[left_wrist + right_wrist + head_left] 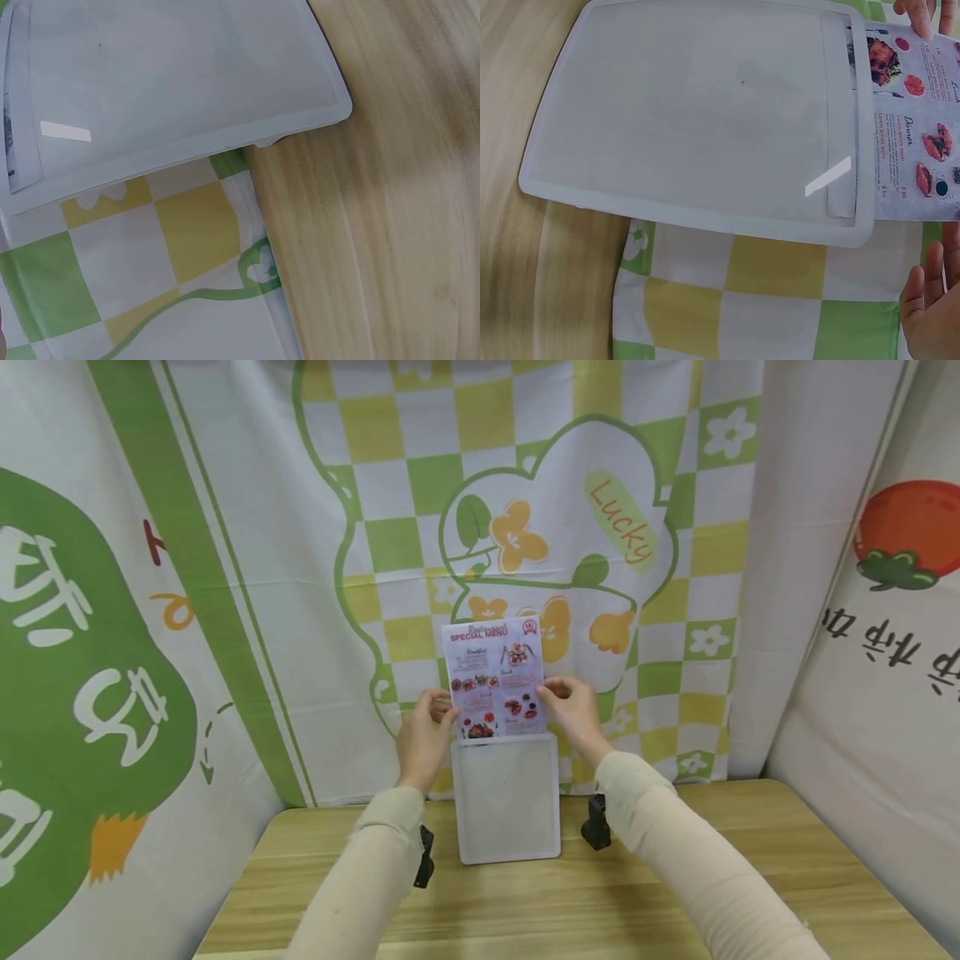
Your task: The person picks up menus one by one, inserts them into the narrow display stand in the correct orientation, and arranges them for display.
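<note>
A printed menu sheet (497, 681) stands upright, its lower edge inside the top of a white-framed sign holder (507, 802). At the sheet's left edge my left hand (423, 739) pinches it. My right hand (576, 714) pinches the right edge at about the same height. Seen from the right wrist, the sheet (915, 127) passes behind the holder's top rim (864, 135), and its pale lower margin shows through the clear panel (705, 112). The left wrist view has the holder's panel (180, 67) but almost none of the left hand.
The holder stands on a wooden table (517, 910), close to its back edge. Behind it hangs a green, yellow and white checked curtain (420, 477). Printed cloth walls, one on the left (67, 693) and one on the right (870, 693), flank the table.
</note>
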A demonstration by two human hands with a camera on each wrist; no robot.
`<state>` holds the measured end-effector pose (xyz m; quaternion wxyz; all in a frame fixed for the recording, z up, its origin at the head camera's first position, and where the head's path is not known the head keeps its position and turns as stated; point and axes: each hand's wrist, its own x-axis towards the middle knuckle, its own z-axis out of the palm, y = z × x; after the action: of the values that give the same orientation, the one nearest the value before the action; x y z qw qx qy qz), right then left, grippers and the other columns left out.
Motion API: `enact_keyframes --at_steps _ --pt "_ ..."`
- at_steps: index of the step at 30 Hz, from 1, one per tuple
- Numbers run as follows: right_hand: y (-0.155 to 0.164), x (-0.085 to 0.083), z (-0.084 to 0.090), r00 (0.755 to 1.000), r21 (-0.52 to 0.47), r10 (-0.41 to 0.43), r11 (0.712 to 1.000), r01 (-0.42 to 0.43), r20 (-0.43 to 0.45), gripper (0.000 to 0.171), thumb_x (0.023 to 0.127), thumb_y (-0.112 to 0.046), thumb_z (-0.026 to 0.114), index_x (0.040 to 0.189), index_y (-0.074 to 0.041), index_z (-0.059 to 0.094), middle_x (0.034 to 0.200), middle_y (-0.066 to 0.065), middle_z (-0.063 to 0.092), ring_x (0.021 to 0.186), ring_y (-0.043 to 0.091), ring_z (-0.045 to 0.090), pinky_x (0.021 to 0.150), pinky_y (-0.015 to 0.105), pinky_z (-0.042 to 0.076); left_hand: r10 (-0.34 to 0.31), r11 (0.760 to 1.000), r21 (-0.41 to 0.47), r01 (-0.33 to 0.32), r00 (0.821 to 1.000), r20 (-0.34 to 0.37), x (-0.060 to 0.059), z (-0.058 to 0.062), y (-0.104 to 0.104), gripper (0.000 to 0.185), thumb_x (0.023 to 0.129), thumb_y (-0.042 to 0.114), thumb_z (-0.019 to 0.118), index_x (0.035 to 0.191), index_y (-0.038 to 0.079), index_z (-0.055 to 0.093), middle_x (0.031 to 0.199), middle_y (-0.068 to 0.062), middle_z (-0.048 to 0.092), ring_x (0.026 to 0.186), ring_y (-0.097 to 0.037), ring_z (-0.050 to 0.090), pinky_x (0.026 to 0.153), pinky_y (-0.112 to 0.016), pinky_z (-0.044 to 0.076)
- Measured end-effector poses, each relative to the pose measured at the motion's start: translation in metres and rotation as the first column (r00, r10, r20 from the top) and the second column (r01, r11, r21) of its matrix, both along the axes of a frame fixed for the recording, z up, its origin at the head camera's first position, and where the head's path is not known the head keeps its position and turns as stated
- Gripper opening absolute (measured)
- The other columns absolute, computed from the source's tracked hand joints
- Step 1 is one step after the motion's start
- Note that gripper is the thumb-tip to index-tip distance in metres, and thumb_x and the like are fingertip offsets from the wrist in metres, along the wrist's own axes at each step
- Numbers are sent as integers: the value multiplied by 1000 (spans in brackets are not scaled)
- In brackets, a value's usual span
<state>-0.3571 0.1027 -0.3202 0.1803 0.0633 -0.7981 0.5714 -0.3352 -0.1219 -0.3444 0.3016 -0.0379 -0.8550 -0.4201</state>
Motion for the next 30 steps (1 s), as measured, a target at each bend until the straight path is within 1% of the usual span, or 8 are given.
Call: enact_keyframes --at_steps 4,9,14,20,23,26,30 --pt "2 0 -7 1000 14 -2 1000 1 6 23 95 -15 68 109 2 70 102 17 68 94 26 61 80 34 50 0 1000 2 0 999 36 0 -4 1 29 93 23 70 120 15 62 104 0 73 88 -21 65 72 -38 49" --pt "3 1 -15 1000 55 -11 998 11 1 22 94 -16 70 107 1 71 98 14 69 89 24 61 73 28 49 -11 1000 25 8 995 101 1 -5 0 31 96 25 67 124 14 61 111 -2 72 96 -23 65 80 -41 50" --pt "3 5 -23 1000 58 -11 998 11 1 21 92 -15 72 105 2 72 98 16 70 90 26 63 74 28 48 -23 998 65 14 988 151 -1 -3 0 34 97 28 65 127 14 60 115 -3 71 99 -23 64 84 -41 49" --pt "2 9 -31 998 44 18 999 -20 56 22 93 -15 71 107 2 71 102 15 69 94 26 61 79 34 49 -34 994 109 18 989 142 -1 2 1 33 97 27 65 126 10 60 114 -7 70 100 -23 64 86 -41 49" --pt "3 9 -31 998 43 20 999 -23 64 23 93 -15 70 109 1 70 103 16 69 96 27 61 81 36 49 -34 995 95 22 990 133 0 3 1 32 97 25 66 124 9 61 112 -8 70 98 -24 65 85 -42 49" --pt "3 9 -27 998 43 18 999 -20 54 23 93 -15 70 110 2 70 104 16 68 96 27 61 80 36 49 -42 996 84 30 990 137 1 -1 2 31 96 23 67 123 9 62 111 -8 71 97 -25 65 84 -43 50" --pt "3 9 -21 999 39 20 999 -22 47 24 94 -16 70 110 1 69 104 16 68 95 26 61 79 34 49 -58 995 89 46 988 144 0 -9 2 30 95 21 68 122 9 62 109 -8 71 97 -25 65 84 -43 51"
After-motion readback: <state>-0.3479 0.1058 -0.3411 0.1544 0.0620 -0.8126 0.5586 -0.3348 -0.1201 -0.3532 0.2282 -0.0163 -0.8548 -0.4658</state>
